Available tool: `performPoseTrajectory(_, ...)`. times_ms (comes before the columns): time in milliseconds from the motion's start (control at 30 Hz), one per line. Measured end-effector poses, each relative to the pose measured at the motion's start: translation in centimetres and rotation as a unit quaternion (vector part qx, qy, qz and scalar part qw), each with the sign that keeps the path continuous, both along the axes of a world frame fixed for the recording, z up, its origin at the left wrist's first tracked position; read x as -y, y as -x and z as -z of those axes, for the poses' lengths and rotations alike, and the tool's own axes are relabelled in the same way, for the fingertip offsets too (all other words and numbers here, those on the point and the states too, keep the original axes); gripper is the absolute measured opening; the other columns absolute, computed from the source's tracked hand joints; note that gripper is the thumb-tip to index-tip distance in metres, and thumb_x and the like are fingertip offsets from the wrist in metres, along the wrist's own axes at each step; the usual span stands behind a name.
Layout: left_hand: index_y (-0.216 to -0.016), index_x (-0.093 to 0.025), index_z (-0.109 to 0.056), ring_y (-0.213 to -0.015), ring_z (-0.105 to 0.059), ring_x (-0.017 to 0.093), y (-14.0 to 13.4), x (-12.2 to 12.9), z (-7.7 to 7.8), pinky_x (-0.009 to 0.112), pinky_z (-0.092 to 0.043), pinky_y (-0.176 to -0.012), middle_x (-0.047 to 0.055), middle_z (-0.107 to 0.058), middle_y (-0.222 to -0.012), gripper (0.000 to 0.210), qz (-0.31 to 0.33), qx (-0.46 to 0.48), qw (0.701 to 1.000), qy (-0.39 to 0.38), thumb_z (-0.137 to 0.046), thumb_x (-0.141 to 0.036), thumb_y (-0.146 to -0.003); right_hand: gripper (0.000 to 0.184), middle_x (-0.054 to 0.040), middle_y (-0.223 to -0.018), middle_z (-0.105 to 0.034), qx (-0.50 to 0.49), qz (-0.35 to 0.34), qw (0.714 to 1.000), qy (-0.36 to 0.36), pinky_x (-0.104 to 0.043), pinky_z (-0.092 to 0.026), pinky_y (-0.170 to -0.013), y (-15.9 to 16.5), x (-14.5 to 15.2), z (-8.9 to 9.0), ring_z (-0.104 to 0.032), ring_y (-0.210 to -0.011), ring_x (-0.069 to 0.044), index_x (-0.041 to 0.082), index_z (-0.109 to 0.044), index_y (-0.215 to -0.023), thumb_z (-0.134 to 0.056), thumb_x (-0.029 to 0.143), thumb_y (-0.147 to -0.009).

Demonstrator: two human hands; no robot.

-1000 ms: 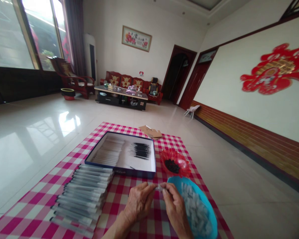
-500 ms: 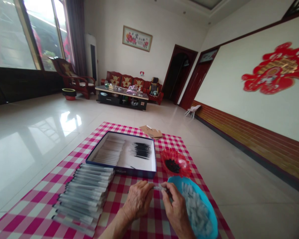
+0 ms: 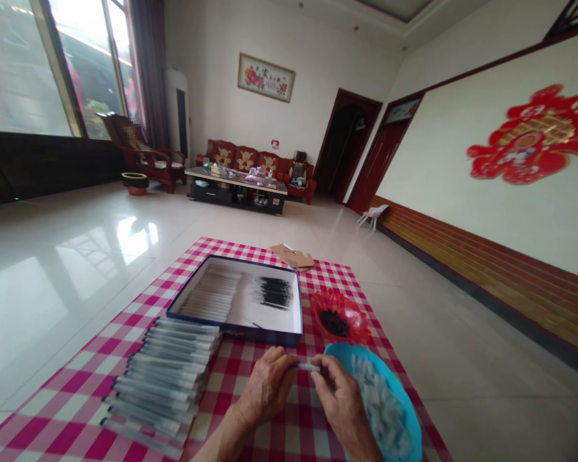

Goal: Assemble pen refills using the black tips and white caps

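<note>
My left hand (image 3: 271,383) is closed round a pen (image 3: 306,366), whose clear end shows between my two hands. My right hand (image 3: 340,398) pinches the pen's other end; whether a cap is in those fingers is hidden. Close beside it stands a blue bowl (image 3: 415,410) of translucent pen caps (image 3: 381,404). Behind that, a red petal-edged dish (image 3: 359,317) holds small black parts (image 3: 334,322). To the left lies a stack of pens (image 3: 166,372) with clear barrels. A shallow box (image 3: 264,334) holds clear tubes (image 3: 212,292) and dark refills (image 3: 275,292).
A pink-and-white checked cloth (image 3: 231,391) covers the table. Brown cardboard (image 3: 293,256) lies at its far edge. Across the tiled floor stand a low coffee table (image 3: 236,188), a red wooden sofa (image 3: 257,157), an armchair (image 3: 144,154) and a small white chair (image 3: 373,215).
Both hands stay joined at the pen in nearly the same place. The right hand's fingers have shifted very slightly, and the view has tilted a little.
</note>
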State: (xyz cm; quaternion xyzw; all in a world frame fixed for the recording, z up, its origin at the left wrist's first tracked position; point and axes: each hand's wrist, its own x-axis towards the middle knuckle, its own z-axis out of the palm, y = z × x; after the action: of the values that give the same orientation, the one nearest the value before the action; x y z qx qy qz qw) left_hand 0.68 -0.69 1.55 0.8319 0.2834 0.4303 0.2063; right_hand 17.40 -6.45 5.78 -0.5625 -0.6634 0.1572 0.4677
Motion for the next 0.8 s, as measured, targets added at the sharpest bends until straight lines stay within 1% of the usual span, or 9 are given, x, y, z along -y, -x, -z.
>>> performPoseTrajectory(67,-0.099,-0.019,-0.061,-0.076,-0.052,0.019,0.0,-0.1,-0.3,0.032,-0.041,-0.07,0.006,-0.06,-0.083,0.021,0.001,-0.008,1.0,-0.012,-0.041,-0.018,-0.094,0.015,-0.0048,-0.083,-0.069,-0.02,0.002,0.999,0.027,-0.022,-0.054,-0.071,-0.3,0.0,0.1,-0.067,-0.077,-0.018,0.018,-0.064,-0.092,-0.057,0.03,-0.085)
performPoseTrajectory(167,-0.099,-0.021,-0.062,-0.078,-0.051,0.019,0.0,-0.1,-0.8,0.033,-0.039,-0.073,0.005,-0.062,-0.086,0.021,-0.006,-0.014,1.0,-0.025,-0.042,-0.02,-0.095,0.023,-0.0058,-0.083,-0.071,-0.06,0.007,0.996,0.07,-0.024,-0.055,-0.068,-0.7,0.0,0.8,-0.068,-0.075,-0.02,0.017,-0.066,-0.094,-0.058,0.037,-0.084)
performPoseTrajectory(267,-0.1,-0.02,-0.063,-0.078,-0.051,0.019,-0.1,0.1,-1.0,0.033,-0.039,-0.074,0.005,-0.063,-0.087,0.023,-0.015,-0.006,1.0,-0.026,-0.041,-0.021,-0.096,0.031,-0.0049,-0.074,-0.071,-0.1,0.015,0.99,0.098,-0.025,-0.056,-0.062,-1.0,0.0,1.5,-0.069,-0.066,-0.02,0.016,-0.066,-0.095,-0.057,0.043,-0.083)
performPoseTrajectory(333,-0.101,-0.02,-0.063,-0.078,-0.051,0.018,-0.2,0.3,-1.1,0.033,-0.039,-0.073,0.006,-0.063,-0.087,0.024,-0.015,-0.002,0.999,-0.028,-0.04,-0.021,-0.097,0.031,-0.0033,-0.066,-0.068,-0.083,0.03,0.993,0.084,-0.025,-0.055,-0.058,-0.9,0.0,1.7,-0.067,-0.06,-0.019,0.017,-0.067,-0.088,-0.055,0.045,-0.085)
performPoseTrajectory(400,-0.101,-0.02,-0.063,-0.078,-0.051,0.018,-0.3,0.4,-1.1,0.033,-0.039,-0.073,0.006,-0.063,-0.086,0.024,-0.017,-0.001,0.999,-0.031,-0.04,-0.02,-0.097,0.031,-0.0024,-0.061,-0.066,-0.03,0.055,0.997,0.05,-0.024,-0.052,-0.055,-0.7,0.0,1.5,-0.063,-0.055,-0.017,0.018,-0.067,-0.082,-0.053,0.045,-0.086)
performPoseTrajectory(467,-0.101,-0.02,-0.063,-0.077,-0.051,0.018,-0.5,0.7,-1.1,0.033,-0.039,-0.073,0.005,-0.062,-0.084,0.023,-0.022,-0.002,0.999,-0.037,-0.04,-0.02,-0.097,0.032,-0.0023,-0.059,-0.065,0.016,0.086,0.996,0.016,-0.023,-0.05,-0.054,-0.4,0.1,1.1,-0.06,-0.052,-0.016,0.018,-0.067,-0.079,-0.051,0.045,-0.087)
performPoseTrajectory(533,-0.1,-0.02,-0.063,-0.077,-0.05,0.019,-0.7,0.9,-1.1,0.032,-0.039,-0.072,0.005,-0.061,-0.082,0.022,-0.031,-0.002,0.998,-0.048,-0.041,-0.02,-0.096,0.034,-0.0022,-0.057,-0.065,0.039,0.108,0.993,-0.001,-0.023,-0.048,-0.052,0.0,0.2,0.8,-0.058,-0.05,-0.016,0.019,-0.067,-0.078,-0.049,0.045,-0.088)
performPoseTrajectory(667,-0.098,-0.019,-0.063,-0.073,-0.05,0.019,-1.0,1.3,-0.9,0.032,-0.038,-0.069,0.005,-0.06,-0.077,0.022,-0.066,0.0,0.996,-0.066,-0.04,-0.018,-0.096,0.039,-0.0025,-0.056,-0.064,0.028,0.128,0.991,0.022,-0.023,-0.044,-0.047,0.7,0.3,0.8,-0.054,-0.046,-0.014,0.018,-0.067,-0.075,-0.046,0.048,-0.088)
performPoseTrajectory(800,-0.096,-0.018,-0.062,-0.069,-0.049,0.018,-1.1,1.6,-0.8,0.033,-0.036,-0.069,0.005,-0.06,-0.075,0.024,-0.093,-0.002,0.993,-0.076,-0.038,-0.014,-0.095,0.041,-0.0015,-0.055,-0.062,-0.037,0.156,0.985,0.065,-0.022,-0.042,-0.044,1.6,0.1,1.1,-0.051,-0.045,-0.014,0.018,-0.064,-0.073,-0.046,0.053,-0.087)
